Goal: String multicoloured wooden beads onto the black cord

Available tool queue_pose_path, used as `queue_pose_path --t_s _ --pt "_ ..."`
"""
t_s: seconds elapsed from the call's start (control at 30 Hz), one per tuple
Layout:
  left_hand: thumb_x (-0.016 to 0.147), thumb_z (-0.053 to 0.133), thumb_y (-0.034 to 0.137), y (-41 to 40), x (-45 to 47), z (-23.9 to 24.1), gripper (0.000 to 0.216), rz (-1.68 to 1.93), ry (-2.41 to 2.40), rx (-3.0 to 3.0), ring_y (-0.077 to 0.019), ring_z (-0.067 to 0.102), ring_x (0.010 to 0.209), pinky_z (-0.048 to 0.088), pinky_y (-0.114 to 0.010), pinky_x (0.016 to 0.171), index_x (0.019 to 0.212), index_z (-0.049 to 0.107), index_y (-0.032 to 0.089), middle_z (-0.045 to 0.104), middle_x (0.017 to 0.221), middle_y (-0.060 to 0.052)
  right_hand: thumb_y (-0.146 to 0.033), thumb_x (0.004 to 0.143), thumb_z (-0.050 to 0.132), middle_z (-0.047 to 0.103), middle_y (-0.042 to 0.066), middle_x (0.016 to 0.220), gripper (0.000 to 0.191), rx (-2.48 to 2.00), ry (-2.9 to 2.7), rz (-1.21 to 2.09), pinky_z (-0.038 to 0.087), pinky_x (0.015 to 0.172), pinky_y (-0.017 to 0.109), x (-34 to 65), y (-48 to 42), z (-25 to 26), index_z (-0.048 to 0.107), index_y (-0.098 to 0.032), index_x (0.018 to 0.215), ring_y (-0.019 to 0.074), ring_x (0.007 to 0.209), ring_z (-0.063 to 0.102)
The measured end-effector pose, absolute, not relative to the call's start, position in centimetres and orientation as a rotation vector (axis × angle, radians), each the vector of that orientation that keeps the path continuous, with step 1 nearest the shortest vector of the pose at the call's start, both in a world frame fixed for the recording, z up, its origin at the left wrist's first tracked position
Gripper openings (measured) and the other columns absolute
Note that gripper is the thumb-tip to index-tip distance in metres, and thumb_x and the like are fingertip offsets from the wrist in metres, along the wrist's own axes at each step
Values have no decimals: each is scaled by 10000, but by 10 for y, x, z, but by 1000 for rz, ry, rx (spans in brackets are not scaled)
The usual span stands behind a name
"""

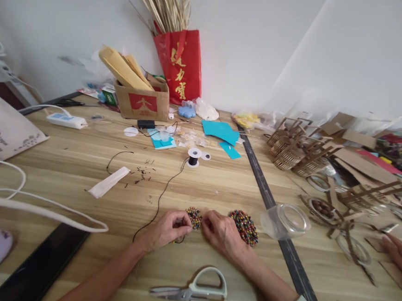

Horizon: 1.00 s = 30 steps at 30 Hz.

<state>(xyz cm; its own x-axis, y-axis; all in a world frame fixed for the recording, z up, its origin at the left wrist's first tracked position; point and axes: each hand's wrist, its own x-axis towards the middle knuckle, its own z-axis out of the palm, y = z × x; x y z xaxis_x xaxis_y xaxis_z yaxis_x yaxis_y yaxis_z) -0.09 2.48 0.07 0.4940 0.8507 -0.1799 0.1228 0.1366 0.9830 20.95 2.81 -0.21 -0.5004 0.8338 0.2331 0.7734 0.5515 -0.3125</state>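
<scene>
My left hand (169, 229) is closed in a pinch, with a short bit of black cord (182, 240) curving up to its fingertips. A few beads show under that hand. My right hand (224, 233) has its fingers bent together at the right edge of a small heap of colourful beads (193, 216); whatever they hold is hidden. Beside the right hand lies a larger heap of mixed beads (245, 228). From a white spool of black cord (193, 159), the line runs down towards my left wrist. Scissors (193, 294) with pale handles lie in front of me.
A clear plastic jar (287, 221) lies right of the beads. Further right are woven baskets (291, 150) and another person's hand (400, 254). Blue paper (219, 132), a cardboard box (142, 102) and a red bag (181, 70) stand behind. White cables (43, 207) cross the left side.
</scene>
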Motion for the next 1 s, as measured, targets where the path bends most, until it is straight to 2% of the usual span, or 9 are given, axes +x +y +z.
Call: queue_pose_path --t_s 0.1,0.27,0.47,1.0 --pt "771 641 321 25 -2 -1 198 667 929 1339 -84 440 536 357 -203 521 732 550 148 484 608 51 -92 818 567 635 9 654 86 -1170 -2305 324 342 530 212 210 27 -3 580 -172 790 124 558 576" --pt "788 634 329 26 -3 -4 202 671 929 1373 -86 449 530 364 -201 513 731 555 152 483 597 49 -139 875 518 601 5 673 59 -917 -2107 458 370 499 192 206 22 -7 564 -174 859 99 527 510" --pt "786 658 386 26 -2 -5 260 664 960 1394 -93 467 526 378 -206 514 732 558 152 488 587 41 -147 915 490 556 8 703 71 -747 -2054 548 397 517 203 202 19 -6 551 -180 901 111 581 494" --pt "768 674 394 28 -2 1 271 616 999 1360 -90 471 517 395 -212 525 728 559 151 491 571 47 -145 943 506 641 82 856 64 -626 -2059 614 520 701 267 203 26 -11 554 -178 969 169 802 616"
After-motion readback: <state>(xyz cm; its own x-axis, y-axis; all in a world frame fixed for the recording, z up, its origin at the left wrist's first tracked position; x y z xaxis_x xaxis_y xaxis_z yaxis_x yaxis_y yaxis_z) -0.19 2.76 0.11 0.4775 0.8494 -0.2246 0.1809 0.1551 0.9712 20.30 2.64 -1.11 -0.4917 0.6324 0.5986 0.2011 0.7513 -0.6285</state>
